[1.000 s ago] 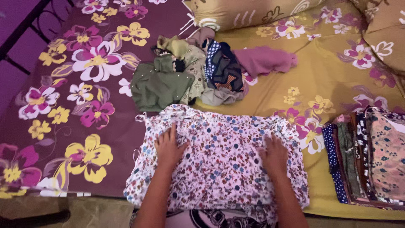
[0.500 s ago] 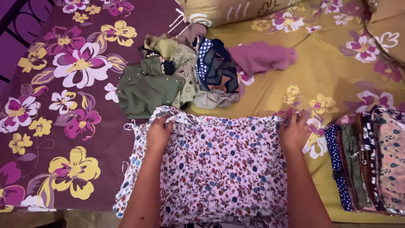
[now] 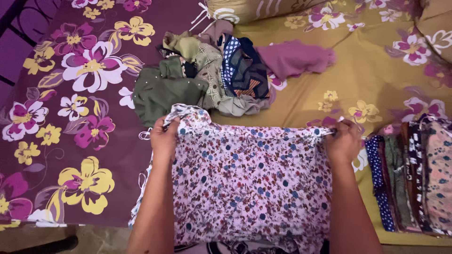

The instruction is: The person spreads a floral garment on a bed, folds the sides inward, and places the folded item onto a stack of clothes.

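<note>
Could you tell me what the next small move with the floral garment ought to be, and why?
Probably bring the far edge toward the body to fold it: the left hand and right hand each pinch a far corner of the floral garment.

Two hands – left hand [image 3: 163,137], right hand [image 3: 343,141] – one white floral garment [image 3: 249,183], one heap of unfolded clothes [image 3: 221,73], one stack of folded clothes [image 3: 414,174], two pillows – patterned pillow [image 3: 263,8], corner pillow [image 3: 435,28].

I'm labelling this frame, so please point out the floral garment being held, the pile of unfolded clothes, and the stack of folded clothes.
floral garment [image 3: 249,183], head view, middle of the cloth.
pile of unfolded clothes [image 3: 207,75], head view, centre of the heap.
stack of folded clothes [image 3: 414,178], head view, middle of the stack.
</note>
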